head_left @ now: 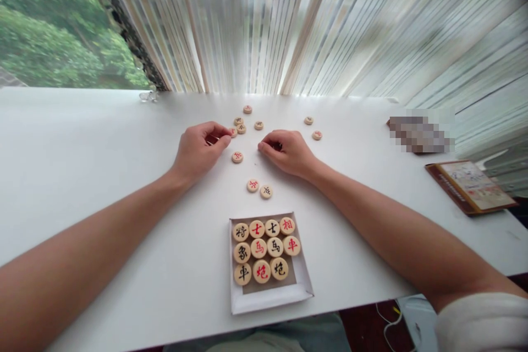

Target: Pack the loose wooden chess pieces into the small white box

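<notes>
My left hand (203,144) is at the far middle of the white table, thumb and fingertips closed on the near edge of a red-marked xiangqi piece (233,132). Two black-marked pieces, one of them a round piece (241,128), lie right beside it. To its right, my right hand (286,149) rests with fingers curled and thumb against the index finger; whatever may be inside is hidden. Between and below the hands lie a red-marked piece (237,157), another red one (253,186) and a black-marked piece (266,192).
Nearest me, a shallow white box (272,303) holds rows of xiangqi pieces. More loose pieces lie farther back, including a black-marked one (308,120) and a red-marked one (317,135). A brown booklet-like item (474,184) sits at right. Striped curtains (247,22) hang behind.
</notes>
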Demonstrator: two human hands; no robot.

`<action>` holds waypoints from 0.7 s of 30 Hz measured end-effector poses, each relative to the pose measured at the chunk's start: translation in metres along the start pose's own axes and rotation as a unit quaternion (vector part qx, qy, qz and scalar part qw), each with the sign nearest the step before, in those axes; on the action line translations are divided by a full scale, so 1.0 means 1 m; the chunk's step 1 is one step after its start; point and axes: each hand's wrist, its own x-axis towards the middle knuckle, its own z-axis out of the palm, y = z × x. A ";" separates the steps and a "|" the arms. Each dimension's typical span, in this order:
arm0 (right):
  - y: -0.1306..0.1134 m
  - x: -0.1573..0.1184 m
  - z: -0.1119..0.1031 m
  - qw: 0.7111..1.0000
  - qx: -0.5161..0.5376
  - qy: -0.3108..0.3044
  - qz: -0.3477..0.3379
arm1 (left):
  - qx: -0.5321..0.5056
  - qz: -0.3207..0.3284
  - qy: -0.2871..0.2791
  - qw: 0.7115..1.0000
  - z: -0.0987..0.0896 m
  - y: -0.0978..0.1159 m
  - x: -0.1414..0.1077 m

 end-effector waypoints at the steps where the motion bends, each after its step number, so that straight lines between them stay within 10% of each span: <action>1: 0.000 0.000 0.000 1.000 -0.001 -0.001 0.001 | 0.001 0.002 0.001 1.000 0.000 0.000 0.000; 21: -0.001 -0.001 0.000 1.000 0.004 -0.008 0.001 | 0.003 -0.010 0.009 1.000 -0.002 -0.008 0.000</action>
